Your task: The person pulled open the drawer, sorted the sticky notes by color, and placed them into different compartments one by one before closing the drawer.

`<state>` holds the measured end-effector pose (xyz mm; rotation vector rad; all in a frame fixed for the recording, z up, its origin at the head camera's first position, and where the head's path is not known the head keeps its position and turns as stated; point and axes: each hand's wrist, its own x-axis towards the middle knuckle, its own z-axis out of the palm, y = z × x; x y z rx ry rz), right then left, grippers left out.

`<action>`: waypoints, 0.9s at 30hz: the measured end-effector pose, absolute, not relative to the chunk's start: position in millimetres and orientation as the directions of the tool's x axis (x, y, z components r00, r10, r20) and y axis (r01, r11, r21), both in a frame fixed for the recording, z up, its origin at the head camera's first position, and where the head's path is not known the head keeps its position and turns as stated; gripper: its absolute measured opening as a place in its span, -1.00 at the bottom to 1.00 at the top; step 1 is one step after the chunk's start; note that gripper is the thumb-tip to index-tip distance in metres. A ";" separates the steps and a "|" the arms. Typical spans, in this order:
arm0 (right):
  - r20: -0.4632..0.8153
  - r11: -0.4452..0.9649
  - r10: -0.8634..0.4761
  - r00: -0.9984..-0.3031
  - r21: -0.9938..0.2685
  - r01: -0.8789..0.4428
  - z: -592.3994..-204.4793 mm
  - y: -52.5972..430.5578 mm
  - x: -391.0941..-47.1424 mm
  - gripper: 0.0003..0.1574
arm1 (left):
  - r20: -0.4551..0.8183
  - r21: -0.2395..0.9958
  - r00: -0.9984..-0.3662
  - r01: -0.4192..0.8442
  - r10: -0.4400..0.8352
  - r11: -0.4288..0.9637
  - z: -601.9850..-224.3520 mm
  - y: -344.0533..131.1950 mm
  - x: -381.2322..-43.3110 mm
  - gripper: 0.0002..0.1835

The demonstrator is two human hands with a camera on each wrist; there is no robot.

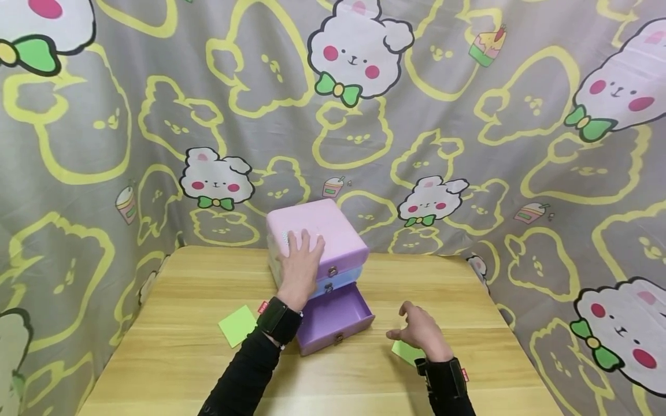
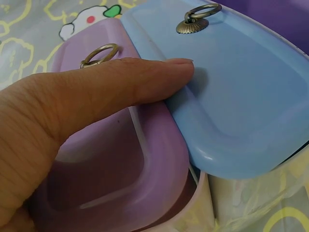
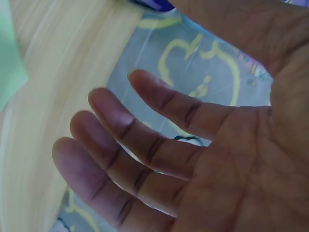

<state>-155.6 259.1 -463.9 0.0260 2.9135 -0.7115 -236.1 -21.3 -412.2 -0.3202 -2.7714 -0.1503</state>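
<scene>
A small storage box [image 1: 317, 228] with a pink top stands on the table, its drawers stacked. The bottom purple drawer [image 1: 338, 316] is pulled out and I see nothing inside it. Above it, the blue drawer [image 2: 241, 92] and the top purple drawer [image 2: 106, 159] have ring pulls. My left hand [image 1: 300, 268] rests on the box with spread fingers on its top; in the left wrist view the thumb lies across the top drawer's front. To the right of the pulled-out drawer, my right hand [image 1: 418, 330] hovers with loosely bent fingers, holding nothing.
A green paper square [image 1: 237, 325] lies on the table [image 1: 208, 277] left of the box. Another green paper [image 1: 406, 352] is partly covered by my right hand. Behind the table hangs a grey patterned curtain [image 1: 291, 133].
</scene>
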 end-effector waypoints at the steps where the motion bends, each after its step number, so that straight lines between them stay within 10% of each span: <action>1: -0.146 0.888 -0.012 -0.989 -0.457 0.057 -465.4 262.4 -156.7 -0.22 | 0.351 0.062 -0.915 0.236 0.200 0.970 -411.7 -21.7 -236.2 0.09; 13: -0.275 0.888 0.044 -0.960 -0.430 0.164 -490.6 290.7 -161.9 0.20 | 0.353 0.082 -0.912 0.253 0.209 0.964 -409.6 -21.1 -232.1 0.14; 27: -0.354 0.882 0.079 -0.932 -0.411 0.231 -517.9 294.6 -166.9 0.11 | 0.372 0.066 -0.906 0.244 0.203 0.968 -412.3 -20.3 -233.5 0.14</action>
